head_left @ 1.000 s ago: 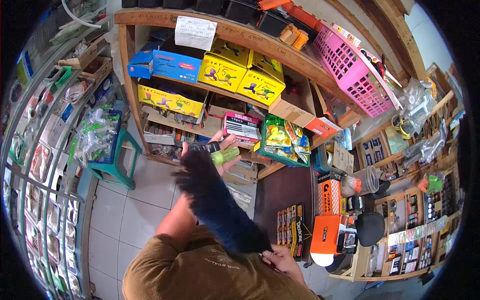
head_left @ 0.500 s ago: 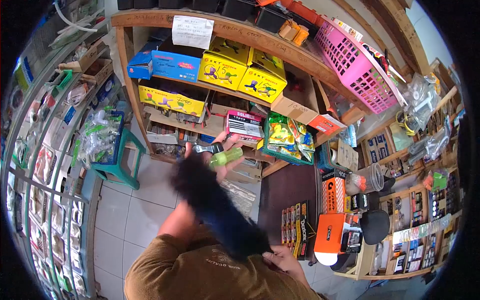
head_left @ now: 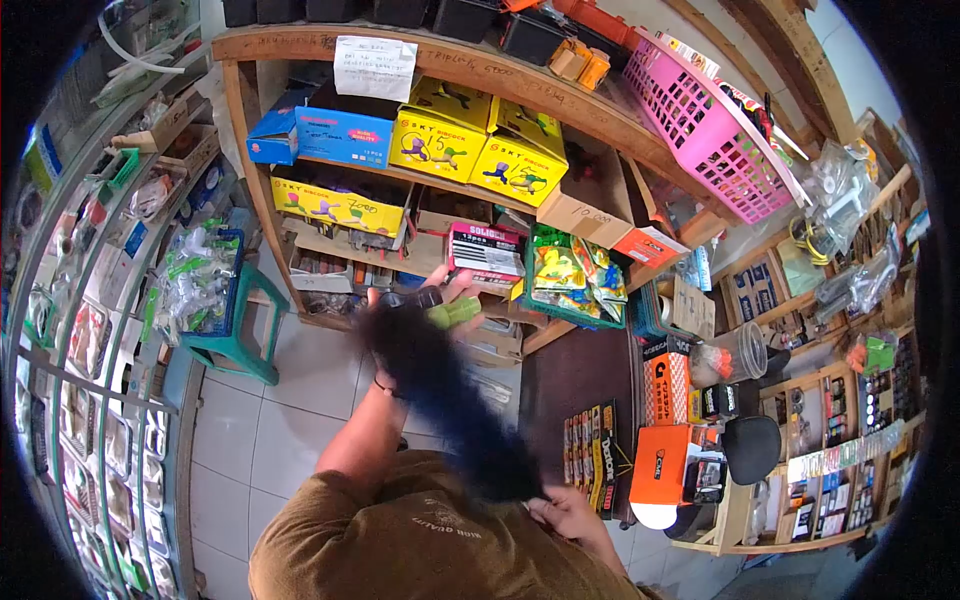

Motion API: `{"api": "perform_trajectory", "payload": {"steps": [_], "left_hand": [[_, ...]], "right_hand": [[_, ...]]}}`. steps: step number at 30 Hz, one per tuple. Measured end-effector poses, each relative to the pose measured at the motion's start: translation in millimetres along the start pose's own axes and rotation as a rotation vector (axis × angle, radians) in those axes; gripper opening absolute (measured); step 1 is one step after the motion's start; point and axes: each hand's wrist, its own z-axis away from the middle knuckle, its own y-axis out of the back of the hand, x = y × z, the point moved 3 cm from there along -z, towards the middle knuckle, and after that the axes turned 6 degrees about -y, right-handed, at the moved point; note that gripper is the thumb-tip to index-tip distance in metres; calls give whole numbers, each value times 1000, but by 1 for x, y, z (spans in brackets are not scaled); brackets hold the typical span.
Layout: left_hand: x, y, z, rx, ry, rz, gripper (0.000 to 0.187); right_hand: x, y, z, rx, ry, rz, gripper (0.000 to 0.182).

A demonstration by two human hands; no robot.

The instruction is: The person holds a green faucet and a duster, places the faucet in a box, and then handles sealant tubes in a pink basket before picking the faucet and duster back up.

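In the head view, the right hand (head_left: 574,518) is closed on the near end of a dark duster (head_left: 460,410), slanting before the shirt (head_left: 400,540), blurred tip pointing up-left toward the left hand (head_left: 460,285), which bears a green tool (head_left: 456,312), how tightly I cannot tell.

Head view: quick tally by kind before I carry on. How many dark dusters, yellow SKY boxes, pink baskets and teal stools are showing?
Dark duster, in the right hand: 1
Yellow SKY boxes, on the wooden shelves: 3
Pink basket: 1
Teal stool: 1
Total: 6
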Motion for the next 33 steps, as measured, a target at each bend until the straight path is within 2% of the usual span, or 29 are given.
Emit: {"api": "perform_trajectory", "payload": {"steps": [1,3,4,6,7,8,9,10,11,13,14,15,16,17,19,20,21,22,23,24,25,26,27,28,29,30,31,32,33], "left_hand": [[0,2,-1,-57,7,-160,96],[2,-3,-3,-109,32,-139,92],[3,3,-2,-162,60,10,90],[2,-8,-5,-287,119,345,88],[2,-3,-1,80,-56,-61,89],[1,-3,-4,-22,-8,-85,89],[-1,-5,-7,-126,42,-106,89],[-2,-4,-6,-92,31,-100,91],[-1,-3,-11,-153,55,-50,92],[1,-6,-1,-155,113,469,96],[3,-8,-6,-312,127,440,96],[3,-8,-5,-312,126,439,96],[2,-3,-4,-167,72,143,95],[2,-7,-3,-19,20,-152,94],[4,-8,-4,-96,6,-186,93],[4,-5,-4,-185,54,87,93],[5,-4,-3,-275,100,358,94],[4,0,-1,-230,100,392,95],[3,-4,-1,-230,101,392,95],[2,-5,-2,-134,53,132,95],[1,-3,-3,-36,5,-126,95],[2,-2,-3,-37,5,-147,95],[4,7,-3,-36,4,-144,95],[6,16,-2,-192,59,70,95],[8,9,-1,-347,112,284,95],[7,10,1,-239,96,269,95],[6,6,2,-238,93,270,95],[5,0,1,-118,45,55,94],[4,-1,1,4,-3,-157,93]], "right_hand": [[0,-1,-1,4,34,2,26],[0,-2,-2,15,99,12,25],[-2,-3,-4,-4,25,-280,24],[-11,-6,2,15,49,-136,24],[-14,-7,3,36,77,-1,23],[-19,-11,4,-59,415,43,22],[-18,-10,2,-55,416,42,22],[-13,-6,-1,-22,261,19,22],[-8,-3,-3,9,105,-1,22],[-10,-2,-1,-1,101,-27,23],[-11,-2,0,-10,103,-61,24],[-12,-2,0,-17,106,-99,24],[4,-6,-9,-20,341,11,23],[1,-7,-7,-17,340,7,23],[-1,-5,-6,25,58,-55,23],[-1,-6,-13,-11,149,-320,24],[-1,-5,-11,-13,146,-317,24],[-5,-5,-6,-24,118,-262,23],[-8,-6,-3,-33,91,-210,21],[4,-6,-7,-40,149,-15,19],[2,-6,-7,-37,148,-19,19],[-4,-6,-5,-8,138,-25,19],[-8,-6,-4,20,125,-29,18],[-1,-4,-11,31,99,-271,19],[-3,-4,-8,29,96,-267,19],[-8,-4,-4,-11,89,-231,18],[-11,-5,-1,-51,82,-197,18],[-10,-9,-2,-76,196,-52,21],[-10,-11,-1,-75,192,-50,21]]}}
